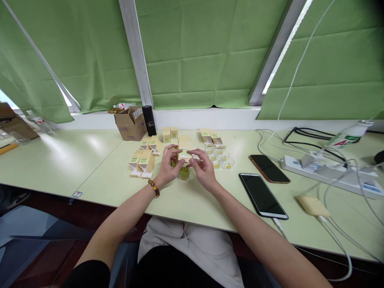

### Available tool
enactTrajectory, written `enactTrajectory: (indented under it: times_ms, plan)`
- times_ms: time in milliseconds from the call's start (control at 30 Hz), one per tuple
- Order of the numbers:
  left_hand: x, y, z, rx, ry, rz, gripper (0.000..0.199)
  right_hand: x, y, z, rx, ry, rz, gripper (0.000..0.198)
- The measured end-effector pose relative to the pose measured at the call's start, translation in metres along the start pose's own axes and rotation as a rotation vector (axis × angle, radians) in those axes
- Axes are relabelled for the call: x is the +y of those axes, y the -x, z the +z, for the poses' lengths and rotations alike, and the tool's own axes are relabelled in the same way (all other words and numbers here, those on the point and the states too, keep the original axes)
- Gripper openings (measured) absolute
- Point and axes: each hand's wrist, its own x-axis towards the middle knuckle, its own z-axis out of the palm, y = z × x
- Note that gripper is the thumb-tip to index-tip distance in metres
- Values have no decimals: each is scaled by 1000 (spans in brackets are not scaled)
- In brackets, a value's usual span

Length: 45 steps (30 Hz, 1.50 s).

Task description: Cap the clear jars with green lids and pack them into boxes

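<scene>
A small cream cardboard box (184, 143) with a green label is held between both hands over the middle of the table. My left hand (169, 165), with a beaded bracelet at the wrist, pinches its left side. Fingers and thumb of my right hand (204, 168) close on the right side. Just below the box stands a small glass jar (184, 173) with yellow-green contents. Another green item is partly hidden behind my left fingers. Open boxes (143, 162) of the same kind lie to the left, and several clear glass cups (223, 159) stand to the right.
More small boxes (170, 134) stand at the back, with opened ones (211, 137) at the back right. A brown carton (130, 124) and a black cylinder (149, 121) are by the wall. Two phones (264, 195), a power strip (330, 176), cables and a white bottle (349, 135) occupy the right side.
</scene>
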Motion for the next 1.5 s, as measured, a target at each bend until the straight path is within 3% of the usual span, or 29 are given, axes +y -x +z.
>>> enactTrajectory:
  times_ms: [433,767,967,1167,1333,1500]
  plan:
    - [-2,0,-2,-29,57,43,43,0,1,-3,-23,25,-18,45]
    - [-8,1,2,24,60,65,32,6,-1,-2,7,53,-36,38]
    - [-10,2,1,38,-10,98,26,5,0,-3,-9,72,-29,37]
    - [-2,0,-2,29,-198,150,40,-2,2,-1,-85,69,-5,52]
    - [2,0,-4,32,-285,141,49,-8,4,-4,-154,244,-79,54]
    - [-5,-3,-5,68,-130,33,50,-16,7,-6,-238,315,-228,41]
